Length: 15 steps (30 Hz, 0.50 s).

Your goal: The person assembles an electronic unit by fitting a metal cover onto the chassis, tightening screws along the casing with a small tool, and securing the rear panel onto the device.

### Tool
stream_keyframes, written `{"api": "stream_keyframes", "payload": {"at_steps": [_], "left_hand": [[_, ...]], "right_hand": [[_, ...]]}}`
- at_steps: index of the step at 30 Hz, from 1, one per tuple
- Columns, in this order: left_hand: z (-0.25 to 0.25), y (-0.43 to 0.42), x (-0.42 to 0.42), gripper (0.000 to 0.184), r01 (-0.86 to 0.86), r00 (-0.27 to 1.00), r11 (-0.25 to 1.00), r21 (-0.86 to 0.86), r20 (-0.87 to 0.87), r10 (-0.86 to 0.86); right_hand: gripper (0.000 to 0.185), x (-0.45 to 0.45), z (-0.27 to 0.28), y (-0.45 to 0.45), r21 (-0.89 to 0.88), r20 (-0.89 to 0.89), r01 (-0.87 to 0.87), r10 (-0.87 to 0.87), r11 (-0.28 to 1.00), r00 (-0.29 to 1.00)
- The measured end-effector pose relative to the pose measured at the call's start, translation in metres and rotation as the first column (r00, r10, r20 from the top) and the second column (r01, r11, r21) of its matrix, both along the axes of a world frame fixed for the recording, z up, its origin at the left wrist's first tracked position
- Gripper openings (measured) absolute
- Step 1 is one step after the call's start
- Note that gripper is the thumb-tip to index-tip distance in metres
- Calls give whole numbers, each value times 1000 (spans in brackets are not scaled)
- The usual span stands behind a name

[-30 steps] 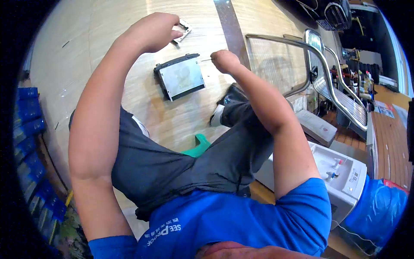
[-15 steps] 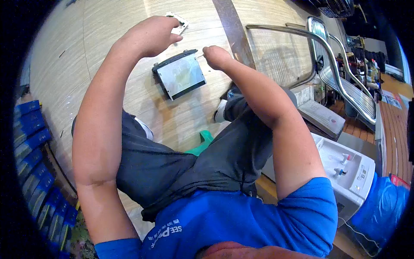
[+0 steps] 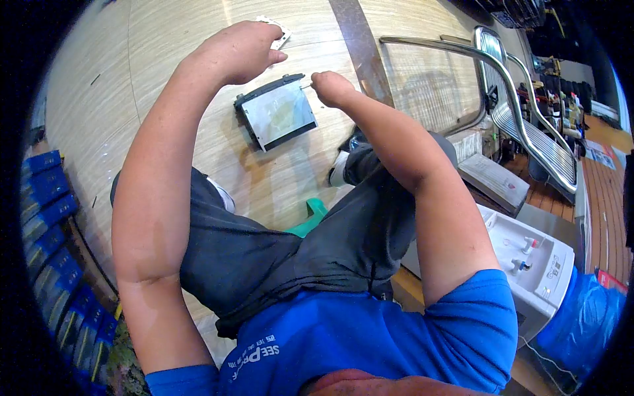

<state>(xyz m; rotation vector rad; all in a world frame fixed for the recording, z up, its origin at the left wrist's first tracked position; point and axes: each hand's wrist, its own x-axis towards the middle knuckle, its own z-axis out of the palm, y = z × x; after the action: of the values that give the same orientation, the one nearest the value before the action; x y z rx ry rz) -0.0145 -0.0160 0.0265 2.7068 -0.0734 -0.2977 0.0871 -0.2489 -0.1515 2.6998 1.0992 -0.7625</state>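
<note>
On the floor in front of me lies a flat, boxy electronic unit with a silvery metal cover and dark edges. My right hand is closed beside its far right corner, around a thin pale rod-like tool that points toward the unit; the rest of the tool is hidden in my fist. Beyond the unit, my left hand reaches over a small white plate with dark marks. The thumb stands apart from the fingers, and the fingertips are at the plate, partly hidden.
Between my knees is a green plastic object, perhaps a stool. A metal-framed chair stands at right, near a cardboard box and a white water dispenser. Blue boxes line the left side.
My left hand has shifted slightly right and away from me over the white plate. My right hand and the electronic unit stay nearly where they were.
</note>
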Motion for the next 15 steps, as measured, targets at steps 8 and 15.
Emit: {"api": "stream_keyframes", "payload": {"at_steps": [8,15], "left_hand": [[2,3,-2,37,-36,999,999,20,-22,37],[1,7,-2,45,-22,999,999,-40,-48,21]], "right_hand": [[24,-3,6,7,-6,-4,32,-32,999,999],[24,0,2,7,-35,11,13,-13,999,1000]]}}
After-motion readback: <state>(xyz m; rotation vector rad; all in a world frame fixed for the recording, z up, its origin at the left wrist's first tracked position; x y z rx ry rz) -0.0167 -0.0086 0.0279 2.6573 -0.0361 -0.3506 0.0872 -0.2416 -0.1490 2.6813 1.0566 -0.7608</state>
